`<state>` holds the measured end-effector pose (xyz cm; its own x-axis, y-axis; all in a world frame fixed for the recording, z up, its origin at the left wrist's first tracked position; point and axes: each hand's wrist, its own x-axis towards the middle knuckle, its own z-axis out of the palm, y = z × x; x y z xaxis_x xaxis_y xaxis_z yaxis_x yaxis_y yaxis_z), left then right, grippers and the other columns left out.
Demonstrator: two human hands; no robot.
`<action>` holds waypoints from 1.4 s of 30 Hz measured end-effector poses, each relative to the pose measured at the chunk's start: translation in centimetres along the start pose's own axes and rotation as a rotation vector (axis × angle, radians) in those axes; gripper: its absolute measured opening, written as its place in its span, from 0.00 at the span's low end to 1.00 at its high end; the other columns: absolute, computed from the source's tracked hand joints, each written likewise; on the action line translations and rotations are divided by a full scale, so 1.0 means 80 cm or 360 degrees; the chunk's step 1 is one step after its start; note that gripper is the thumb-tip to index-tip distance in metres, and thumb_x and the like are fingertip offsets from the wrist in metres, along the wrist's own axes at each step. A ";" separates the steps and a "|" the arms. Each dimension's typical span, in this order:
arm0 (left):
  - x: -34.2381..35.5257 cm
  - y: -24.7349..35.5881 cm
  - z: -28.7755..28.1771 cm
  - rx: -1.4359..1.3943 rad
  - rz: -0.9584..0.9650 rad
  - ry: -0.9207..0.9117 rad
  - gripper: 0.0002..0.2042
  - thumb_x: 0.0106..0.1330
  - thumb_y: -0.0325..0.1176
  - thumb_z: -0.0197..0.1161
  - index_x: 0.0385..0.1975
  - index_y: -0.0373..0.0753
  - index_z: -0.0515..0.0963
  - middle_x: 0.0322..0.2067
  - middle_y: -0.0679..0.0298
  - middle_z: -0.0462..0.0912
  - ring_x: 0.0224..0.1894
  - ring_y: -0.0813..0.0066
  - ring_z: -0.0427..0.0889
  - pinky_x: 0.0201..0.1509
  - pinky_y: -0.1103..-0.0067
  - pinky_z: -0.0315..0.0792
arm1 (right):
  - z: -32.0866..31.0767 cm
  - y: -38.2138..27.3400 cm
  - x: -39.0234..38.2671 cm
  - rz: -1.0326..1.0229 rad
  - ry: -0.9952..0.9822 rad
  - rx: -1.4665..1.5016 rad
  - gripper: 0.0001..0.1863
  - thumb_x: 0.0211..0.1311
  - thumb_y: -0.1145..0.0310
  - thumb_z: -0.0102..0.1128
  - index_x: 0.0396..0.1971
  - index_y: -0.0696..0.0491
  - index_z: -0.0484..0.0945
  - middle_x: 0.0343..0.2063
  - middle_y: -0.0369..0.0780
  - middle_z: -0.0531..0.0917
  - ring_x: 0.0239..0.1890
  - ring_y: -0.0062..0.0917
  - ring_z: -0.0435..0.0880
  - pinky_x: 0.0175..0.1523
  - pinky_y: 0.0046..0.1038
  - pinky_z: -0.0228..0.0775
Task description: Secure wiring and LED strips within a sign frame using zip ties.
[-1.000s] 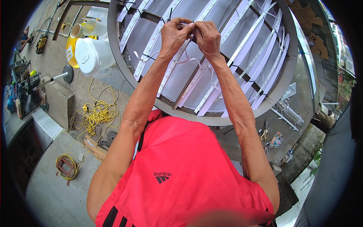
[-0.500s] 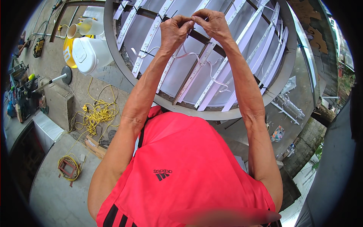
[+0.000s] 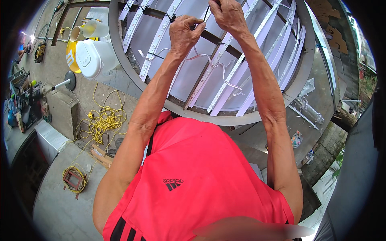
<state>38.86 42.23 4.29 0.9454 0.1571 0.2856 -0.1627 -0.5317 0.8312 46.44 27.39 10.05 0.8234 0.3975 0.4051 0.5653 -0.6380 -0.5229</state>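
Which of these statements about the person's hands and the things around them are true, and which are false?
1. Both hands, the left hand and the right hand, are raised to the round metal frame. True.
2. The frame holds rows of white light strips. True.
3. The cable lying on the floor is blue. False: it is yellow.
4. The person wears a green shirt. False: the shirt is red.
5. A white bucket stands to the left of the frame. True.
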 end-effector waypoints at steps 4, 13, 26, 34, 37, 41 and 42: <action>-0.008 -0.004 0.000 0.0008 0.0168 0.0103 0.07 0.51 0.35 0.72 0.28 0.41 0.87 0.30 0.63 0.83 0.36 0.67 0.79 0.40 0.74 0.73 | -0.016 -0.003 -0.016 0.0401 -0.0120 0.0630 0.08 0.66 0.69 0.54 0.34 0.58 0.76 0.28 0.44 0.82 0.31 0.28 0.81 0.37 0.29 0.74; -0.021 -0.006 0.002 -0.0016 0.0170 0.0089 0.07 0.49 0.31 0.74 0.28 0.42 0.87 0.32 0.65 0.82 0.38 0.67 0.78 0.40 0.74 0.74 | -0.004 -0.004 -0.078 0.0735 -0.0390 0.1387 0.26 0.58 0.58 0.69 0.52 0.57 0.77 0.40 0.40 0.84 0.30 0.20 0.83 0.42 0.19 0.77; -0.041 -0.010 -0.012 0.0067 0.0174 0.0040 0.15 0.50 0.32 0.74 0.38 0.39 0.81 0.38 0.62 0.80 0.42 0.64 0.76 0.46 0.71 0.73 | 0.012 -0.031 -0.106 0.0887 -0.0189 0.1549 0.06 0.66 0.75 0.57 0.38 0.62 0.77 0.33 0.42 0.85 0.35 0.22 0.85 0.45 0.24 0.81; -0.048 -0.021 -0.005 0.0152 -0.0395 -0.0043 0.22 0.63 0.43 0.64 0.45 0.28 0.72 0.31 0.51 0.79 0.32 0.55 0.80 0.39 0.67 0.74 | 0.000 -0.040 -0.115 0.0877 -0.0219 0.1473 0.07 0.65 0.75 0.59 0.39 0.62 0.78 0.35 0.43 0.85 0.36 0.25 0.86 0.46 0.25 0.80; -0.050 -0.023 -0.007 0.0199 -0.0480 -0.0129 0.25 0.64 0.47 0.63 0.45 0.27 0.71 0.30 0.49 0.80 0.30 0.54 0.82 0.38 0.67 0.75 | 0.001 -0.045 -0.121 0.0869 -0.0223 0.1433 0.07 0.65 0.75 0.59 0.38 0.62 0.78 0.34 0.43 0.85 0.35 0.25 0.86 0.45 0.25 0.80; -0.049 -0.025 -0.010 0.0330 -0.0488 -0.0252 0.28 0.63 0.49 0.63 0.45 0.24 0.71 0.31 0.46 0.81 0.33 0.54 0.83 0.37 0.68 0.76 | 0.006 -0.049 -0.120 0.0889 -0.0223 0.1472 0.06 0.65 0.75 0.59 0.38 0.63 0.79 0.33 0.43 0.86 0.35 0.24 0.86 0.44 0.24 0.80; -0.047 -0.025 -0.010 0.0226 -0.0527 -0.0313 0.28 0.63 0.49 0.64 0.44 0.24 0.70 0.30 0.44 0.81 0.33 0.50 0.83 0.38 0.65 0.76 | 0.006 -0.048 -0.115 0.0883 -0.0222 0.1452 0.06 0.65 0.75 0.59 0.37 0.63 0.79 0.32 0.43 0.86 0.34 0.24 0.86 0.43 0.24 0.80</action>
<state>35.37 43.40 1.92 0.9783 0.1843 -0.0948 0.1873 -0.5908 0.7848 36.72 26.52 7.98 0.9423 0.3125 -0.1198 -0.1121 -0.0426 -0.9928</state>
